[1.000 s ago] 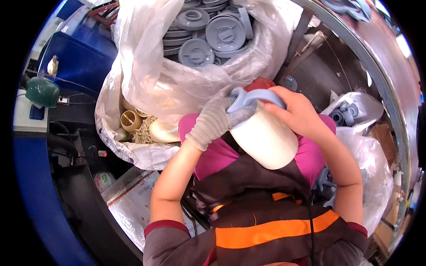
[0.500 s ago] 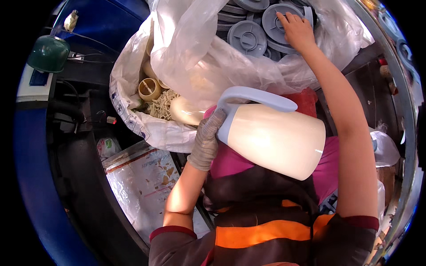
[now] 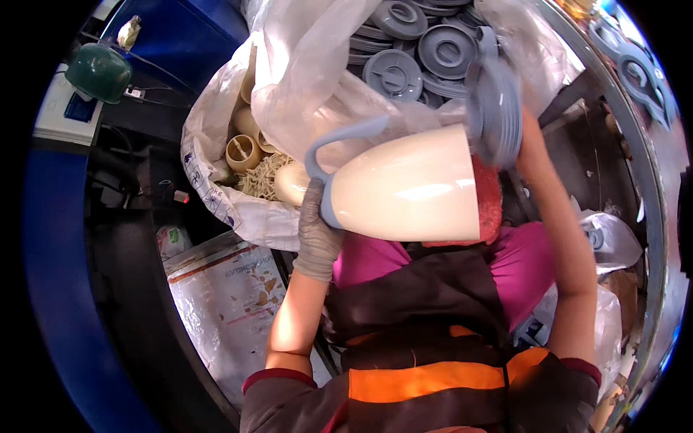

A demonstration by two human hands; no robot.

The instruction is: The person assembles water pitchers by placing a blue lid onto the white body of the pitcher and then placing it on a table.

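Observation:
My left hand (image 3: 320, 232), in a grey glove, is closed round the grey-blue collar of a cream jug (image 3: 411, 189). The jug lies on its side above my lap, its wide end to the right and its grey-blue handle (image 3: 346, 133) on the far side. Beside that wide end, apart from it, my bare right hand (image 3: 531, 133) grips a ridged grey disc (image 3: 495, 112), smeared by motion. The disc hides most of my right fingers. More round grey discs (image 3: 392, 75) lie piled in a clear plastic bag (image 3: 310, 79) beyond the jug.
At the left, a white woven sack (image 3: 253, 220) holds cream jug bodies and pale stringy bits. A red piece (image 3: 488, 206) shows behind the jug. A metal edge (image 3: 653, 180) curves along the right, with a green lamp-like dome (image 3: 99, 72) at far left.
My right hand has come back from the bag with a grey disc in it. My left hand has turned the jug, so its wide end swung up and left.

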